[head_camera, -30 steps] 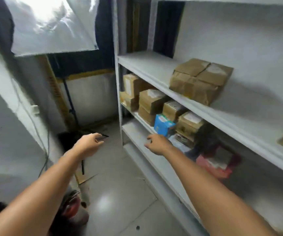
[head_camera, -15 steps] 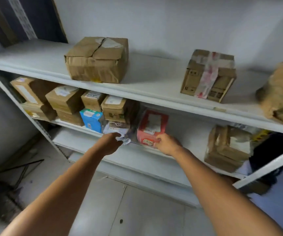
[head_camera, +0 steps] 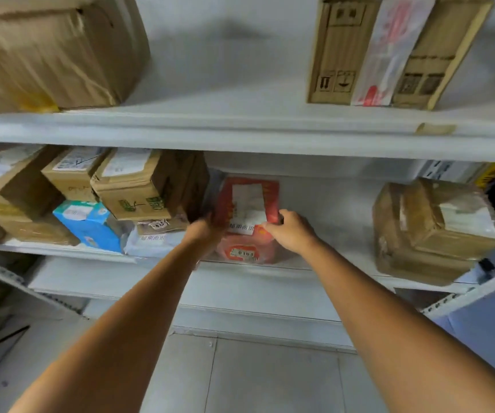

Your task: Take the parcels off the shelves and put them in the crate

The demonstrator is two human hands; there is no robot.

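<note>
Head view: half a second ago the left hand was on the white mailer and only the right was at the red parcel; now both are on it. The red parcel (head_camera: 247,210) stands upright on the middle shelf (head_camera: 329,274). The right hand (head_camera: 289,231) pinches its right edge, fingers curled and thumb on the front. The left hand (head_camera: 203,234) is at its left edge, too blurred for us to tell if it has closed. We judge a two-handed pull-out is starting. The crate is not in view. A cardboard box (head_camera: 138,192) crowds the parcel's left side, stacked above the white mailer (head_camera: 153,242), with a blue box (head_camera: 91,225) further left. A taped brown parcel (head_camera: 437,231) sits well apart on the right. The upper shelf (head_camera: 240,129) overhangs, so we'd lift low.
</note>
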